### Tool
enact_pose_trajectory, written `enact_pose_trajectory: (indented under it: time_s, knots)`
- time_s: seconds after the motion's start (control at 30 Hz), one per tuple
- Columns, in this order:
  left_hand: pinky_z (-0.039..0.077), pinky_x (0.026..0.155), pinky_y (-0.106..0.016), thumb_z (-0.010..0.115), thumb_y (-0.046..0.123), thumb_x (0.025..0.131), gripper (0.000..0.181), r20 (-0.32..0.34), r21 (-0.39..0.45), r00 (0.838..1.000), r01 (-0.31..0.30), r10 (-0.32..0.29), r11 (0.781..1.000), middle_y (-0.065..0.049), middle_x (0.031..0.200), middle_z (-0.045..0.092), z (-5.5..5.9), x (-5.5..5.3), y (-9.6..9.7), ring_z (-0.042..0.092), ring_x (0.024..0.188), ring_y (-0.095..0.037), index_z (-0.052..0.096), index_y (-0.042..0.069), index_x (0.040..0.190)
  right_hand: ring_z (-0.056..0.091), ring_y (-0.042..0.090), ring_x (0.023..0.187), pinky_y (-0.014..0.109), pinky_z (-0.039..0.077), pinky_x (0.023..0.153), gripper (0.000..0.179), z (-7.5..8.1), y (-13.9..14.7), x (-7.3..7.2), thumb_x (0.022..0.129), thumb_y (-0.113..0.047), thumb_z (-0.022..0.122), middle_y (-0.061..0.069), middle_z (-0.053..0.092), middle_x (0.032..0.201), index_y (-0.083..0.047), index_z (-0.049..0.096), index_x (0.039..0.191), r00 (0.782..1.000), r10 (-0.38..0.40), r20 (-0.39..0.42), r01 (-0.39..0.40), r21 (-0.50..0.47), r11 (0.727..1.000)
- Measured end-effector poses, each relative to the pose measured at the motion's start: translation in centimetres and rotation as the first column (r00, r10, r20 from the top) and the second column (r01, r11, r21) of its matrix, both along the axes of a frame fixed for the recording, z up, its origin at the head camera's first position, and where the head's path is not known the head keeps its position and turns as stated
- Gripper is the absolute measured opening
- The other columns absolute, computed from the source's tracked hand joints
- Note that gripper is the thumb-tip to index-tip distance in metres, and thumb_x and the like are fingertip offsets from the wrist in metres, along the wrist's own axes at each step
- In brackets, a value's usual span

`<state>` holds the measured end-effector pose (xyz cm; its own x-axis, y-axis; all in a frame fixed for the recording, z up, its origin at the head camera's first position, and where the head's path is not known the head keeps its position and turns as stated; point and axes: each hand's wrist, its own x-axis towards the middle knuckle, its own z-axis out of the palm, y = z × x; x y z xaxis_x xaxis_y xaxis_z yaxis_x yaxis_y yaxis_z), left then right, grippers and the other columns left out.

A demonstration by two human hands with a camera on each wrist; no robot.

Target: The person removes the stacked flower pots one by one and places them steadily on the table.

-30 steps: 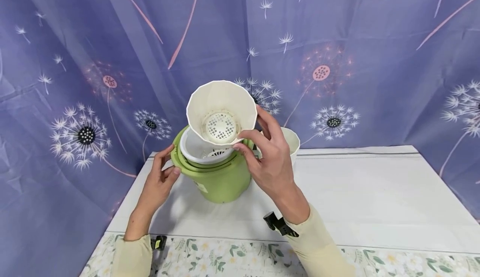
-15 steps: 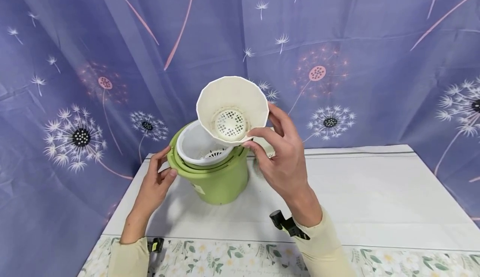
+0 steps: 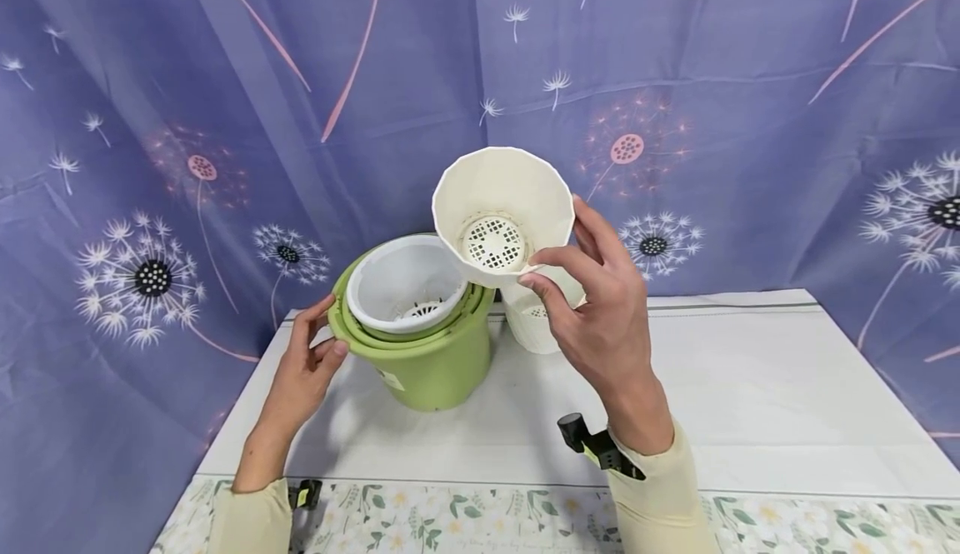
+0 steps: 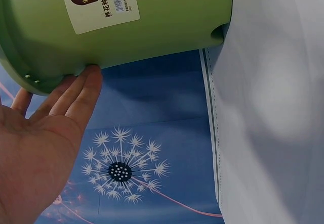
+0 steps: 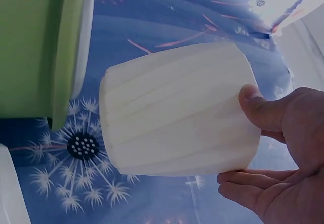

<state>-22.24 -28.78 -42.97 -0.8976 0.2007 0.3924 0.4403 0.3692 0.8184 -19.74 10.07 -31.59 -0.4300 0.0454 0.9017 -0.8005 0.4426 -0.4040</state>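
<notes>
1. Head view: cream pot (image 3: 501,212) held aloft by right hand (image 3: 600,321), rim pinched between thumb and curled fingers (image 3: 558,258), mouth tilted toward the camera so the mesh bottom shows. Carried rightward and clear of the green pot (image 3: 420,346) compared with a second ago, when it hung directly over the white inner basket (image 3: 405,283). Now above a second cream pot (image 3: 536,321) standing on the table (image 3: 750,396) just behind the green one. Separation of the nested pieces looks complete for this pot.

2. Left wrist view: left hand (image 4: 45,148) steadying the green pot (image 4: 126,27) as before, straight fingers (image 4: 83,90) pressed up under its flared rim, nothing gripped. Label on the pot wall facing the camera; white table (image 4: 273,123) edge to the right.

3. Right wrist view: cream pot (image 5: 174,110) lying sideways in the right hand (image 5: 278,153), thumb on the outer wall at the rim, other fingers hidden inside. Green pot (image 5: 35,47) well to the left, apart from it, gap plainly visible.
</notes>
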Motion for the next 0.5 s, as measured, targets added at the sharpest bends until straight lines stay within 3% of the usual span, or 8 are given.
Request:
enact_pose_trajectory:
  time_s: [0.3, 0.5]
  knots:
    - [0.050, 0.100, -0.015, 0.053, 0.006, 0.112, 0.066, 0.005, 0.015, 1.000, 0.012, -0.012, 1.000, -0.015, 0.159, 0.041, 0.1, -0.1, 0.2, 0.062, 0.125, -0.002, 0.025, 0.023, 0.169, 0.062, 0.042, 0.133, 0.038, 0.048, 0.114, 0.017, 0.5, 1.7, 0.1, 0.080, 0.005, 0.090, 0.030, 0.056, 0.146, 0.006, 0.078, 0.092, 0.999, -0.040, 0.015, 0.040, 0.011, 0.999]
    - [0.049, 0.099, -0.013, 0.053, 0.004, 0.112, 0.066, -0.016, 0.004, 1.000, 0.022, -0.022, 1.000, -0.021, 0.157, 0.041, 0.1, 0.0, 0.1, 0.062, 0.124, 0.001, 0.024, 0.018, 0.169, 0.062, 0.040, 0.134, 0.036, 0.047, 0.115, 0.016, 0.2, 2.6, 0.2, 0.081, 0.005, 0.090, 0.030, 0.055, 0.148, 0.007, 0.078, 0.092, 0.996, -0.072, 0.054, 0.070, 0.037, 0.997]
